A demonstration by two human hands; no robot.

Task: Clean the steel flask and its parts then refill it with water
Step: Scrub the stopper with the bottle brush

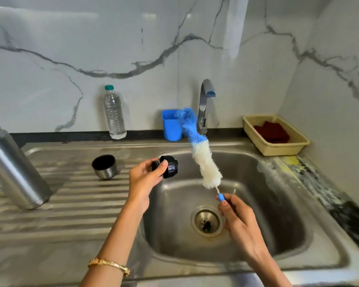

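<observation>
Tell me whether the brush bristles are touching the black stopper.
Apart. The head view shows steel sink between the black stopper in the left hand and the brush bristles.

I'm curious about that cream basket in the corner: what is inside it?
Dark red folded cloths lie inside the basket. Whatever is beneath them is covered, so it cannot be seen.
</observation>
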